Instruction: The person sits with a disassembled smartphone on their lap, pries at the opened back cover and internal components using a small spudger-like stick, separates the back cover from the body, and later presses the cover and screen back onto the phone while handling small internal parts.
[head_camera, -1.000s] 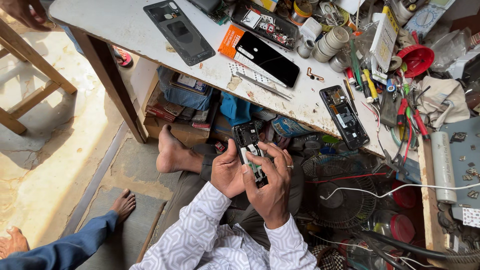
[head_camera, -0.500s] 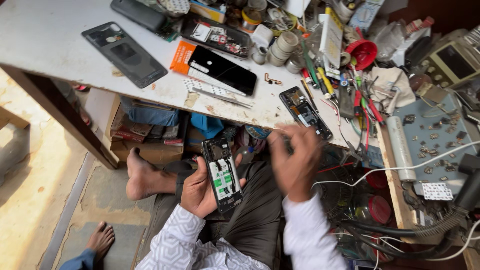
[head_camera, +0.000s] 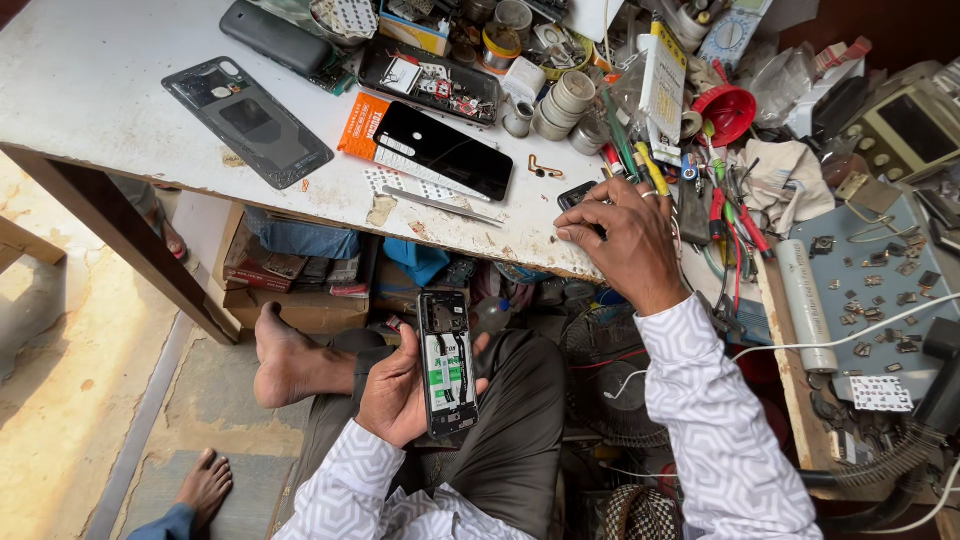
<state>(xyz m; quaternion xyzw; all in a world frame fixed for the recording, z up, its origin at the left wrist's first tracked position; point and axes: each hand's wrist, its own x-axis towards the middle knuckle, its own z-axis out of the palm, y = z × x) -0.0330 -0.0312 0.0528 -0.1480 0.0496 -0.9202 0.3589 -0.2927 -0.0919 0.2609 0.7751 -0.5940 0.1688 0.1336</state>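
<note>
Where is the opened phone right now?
In the head view, the opened phone lies in the left hand over the lap, below the table edge, left of the right hand.

Bright, even daylight w/ soft shadows under the table (head_camera: 120, 110) (edges bowed by wide lens); sharp focus.

Left hand (head_camera: 400, 400) cupped, right hand (head_camera: 625, 240) outstretched

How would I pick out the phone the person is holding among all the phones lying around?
Start at the white workbench, then drop below its front edge to the person's lap. There the left hand cradles an opened phone, upright. Unlike the dark back cover and black phone on the bench, its back is off, showing green and white insides.
</note>
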